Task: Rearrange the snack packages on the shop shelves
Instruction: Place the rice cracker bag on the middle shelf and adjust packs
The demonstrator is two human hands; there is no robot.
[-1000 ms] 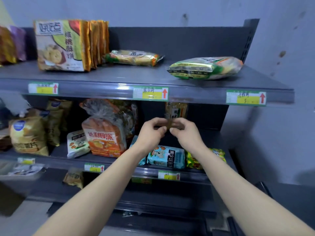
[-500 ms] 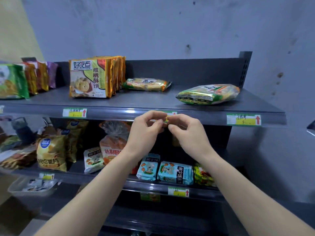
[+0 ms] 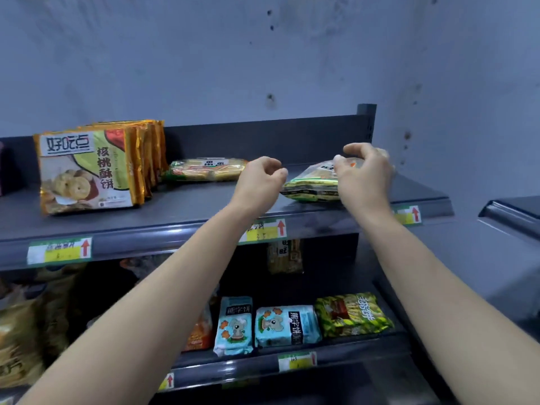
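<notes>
Two hands raised at top shelf [image 3: 204, 206]. Right hand [image 3: 365, 176] hovered over green-and-yellow snack pack [image 3: 309, 182] lying flat near shelf's right end, fingers curled, thumb apart; pack's right part hidden behind hand, so contact could not be told. Left hand [image 3: 258, 182] just left of pack, fingers loosely curled, holding nothing. Second flat pack [image 3: 204, 171] lay behind, beside upright cookie bags [image 3: 87, 168]. Lower-shelf goods at left dark, blurred.

The right hand [image 3: 363, 176] hides the right part of the green cracker pack [image 3: 309, 182], both forearms cover some lower-shelf packs, and the price label [image 3: 60, 250] text is too blurred to read.
</notes>
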